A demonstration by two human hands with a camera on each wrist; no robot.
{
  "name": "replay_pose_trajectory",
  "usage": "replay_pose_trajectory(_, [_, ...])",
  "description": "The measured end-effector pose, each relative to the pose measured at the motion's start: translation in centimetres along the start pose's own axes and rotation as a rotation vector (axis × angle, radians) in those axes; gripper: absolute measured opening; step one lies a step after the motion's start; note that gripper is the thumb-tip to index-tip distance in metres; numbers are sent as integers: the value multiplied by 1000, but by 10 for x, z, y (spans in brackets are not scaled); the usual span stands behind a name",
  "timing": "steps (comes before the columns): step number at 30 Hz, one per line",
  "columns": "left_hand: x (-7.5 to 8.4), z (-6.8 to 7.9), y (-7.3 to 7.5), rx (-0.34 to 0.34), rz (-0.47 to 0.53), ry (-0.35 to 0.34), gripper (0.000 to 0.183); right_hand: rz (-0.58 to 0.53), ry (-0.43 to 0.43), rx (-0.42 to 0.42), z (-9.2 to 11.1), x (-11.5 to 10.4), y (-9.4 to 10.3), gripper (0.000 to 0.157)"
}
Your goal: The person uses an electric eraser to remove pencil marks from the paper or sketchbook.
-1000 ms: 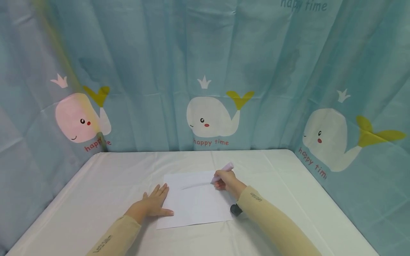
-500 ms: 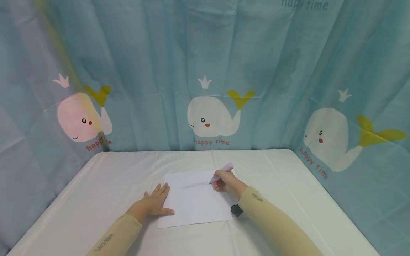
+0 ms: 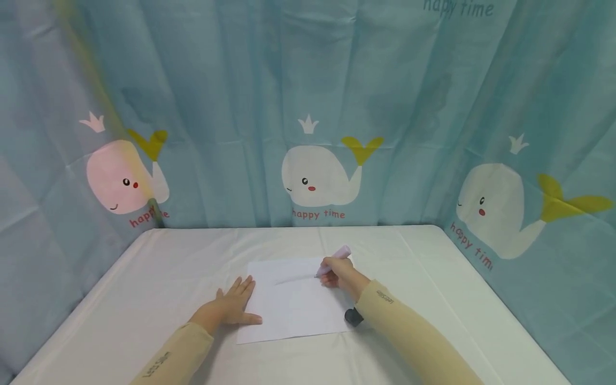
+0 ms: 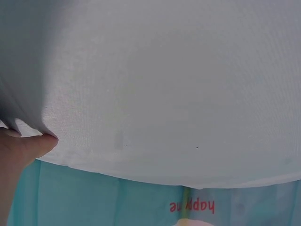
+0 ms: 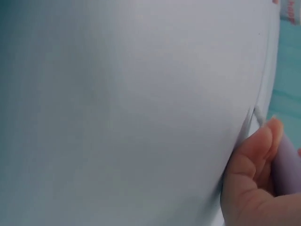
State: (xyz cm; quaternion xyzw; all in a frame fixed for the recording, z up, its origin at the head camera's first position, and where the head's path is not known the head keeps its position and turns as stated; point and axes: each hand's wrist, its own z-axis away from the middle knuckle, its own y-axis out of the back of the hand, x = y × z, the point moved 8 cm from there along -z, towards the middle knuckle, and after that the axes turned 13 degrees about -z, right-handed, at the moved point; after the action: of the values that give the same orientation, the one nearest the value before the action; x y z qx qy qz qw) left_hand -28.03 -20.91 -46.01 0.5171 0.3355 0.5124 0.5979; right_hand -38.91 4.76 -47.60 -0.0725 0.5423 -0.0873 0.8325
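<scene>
A sheet of white paper (image 3: 289, 310) lies on the white-covered table. My left hand (image 3: 233, 305) rests flat on its left edge, fingers spread and thumb reaching over the paper. In the left wrist view only part of the left hand (image 4: 23, 150) shows, at the far left. At the paper's upper right, my right hand (image 3: 339, 270) grips a light purple marker (image 3: 343, 251), tip down at the sheet. A faint grey streak (image 3: 293, 279) runs left from the tip. The right wrist view shows fingers (image 5: 249, 165) pinched round the marker (image 5: 286, 167).
A small black object (image 3: 353, 317) shows beside the right sleeve (image 3: 409, 331), overlapping the paper's lower right part. Behind the table (image 3: 183, 256) hangs a blue curtain (image 3: 231, 107) printed with whales. The table's far edge runs just below it.
Very little differs. The marker tip has shifted slightly left over the paper, still gripped by the right hand. The left hand stays in place on the sheet.
</scene>
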Motion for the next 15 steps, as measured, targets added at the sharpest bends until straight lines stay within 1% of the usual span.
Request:
replay_pose_trajectory(7, [-4, -5, -6, 6, -4, 0, 113, 24, 0, -25, 0, -1, -1, 18])
replay_pose_trajectory(13, [2, 1, 1, 1, 11, 2, 108, 42, -11, -41, 2, 0, -1, 17])
replay_pose_trajectory(15, [4, 3, 2, 4, -2, 2, 106, 47, -17, -48, 2, 0, 0, 17])
